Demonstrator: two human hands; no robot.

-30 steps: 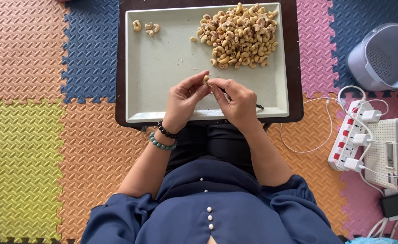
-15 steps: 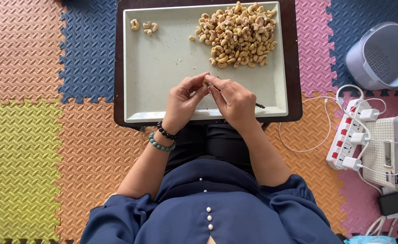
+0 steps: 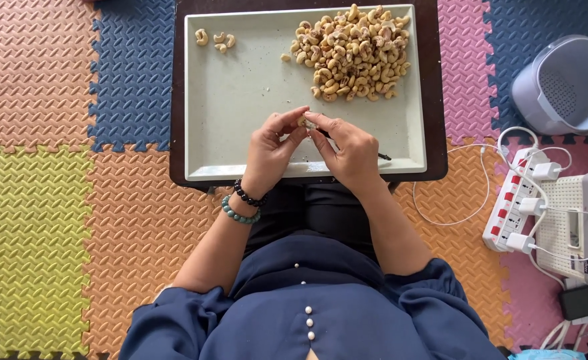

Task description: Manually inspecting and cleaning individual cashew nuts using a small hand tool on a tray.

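Pale cashew (image 3: 302, 121) pinched between my left hand (image 3: 272, 150) and right hand (image 3: 350, 152) mid-peel over the tray (image 3: 240, 100); I'd judge steady scraping comes next.

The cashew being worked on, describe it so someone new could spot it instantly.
Start at the pale tray on the dark low table. Over its near half, the left hand and right hand meet fingertip to fingertip. The cashew is the only nut pinched between them, apart from the big pile.

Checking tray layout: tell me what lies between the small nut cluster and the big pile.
In the head view, bare tray separates small cluster from big pile, save one stray nut.
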